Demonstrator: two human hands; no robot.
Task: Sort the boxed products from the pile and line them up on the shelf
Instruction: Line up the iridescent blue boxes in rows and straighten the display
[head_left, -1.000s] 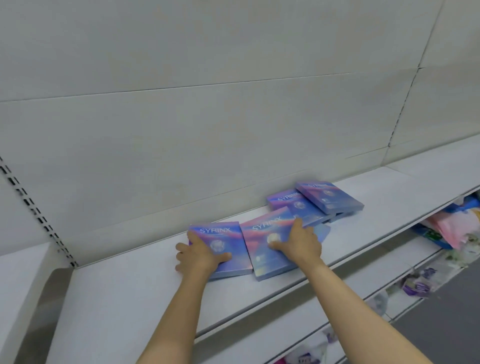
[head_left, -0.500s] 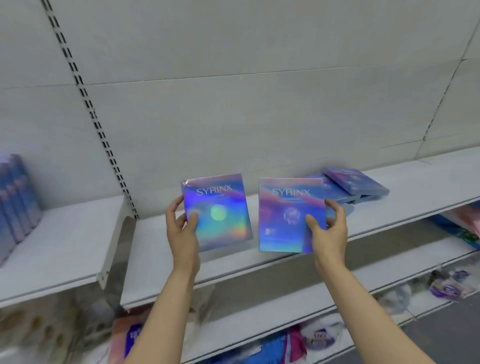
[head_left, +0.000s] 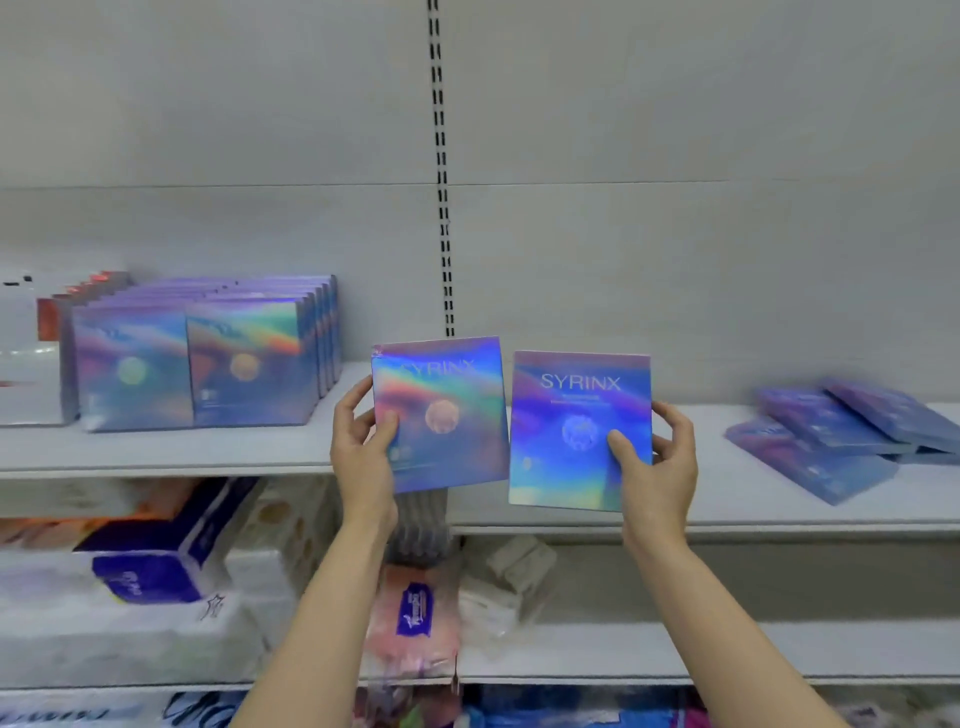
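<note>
Slotted upright (head_left: 440, 171) on back wall; below-left of it, blue tissue pack (head_left: 156, 564); directly below, pink wipes pack (head_left: 415, 613).

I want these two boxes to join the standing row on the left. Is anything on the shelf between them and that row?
Nothing visible does. The left hand and right hand each hold a box upright. The shelf shows bare between them and the standing row.

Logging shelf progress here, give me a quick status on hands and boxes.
Left hand grips one Syrinx box, right hand grips another, both upright. Lined-up row far left; loose pile right. Nothing blocking.
</note>
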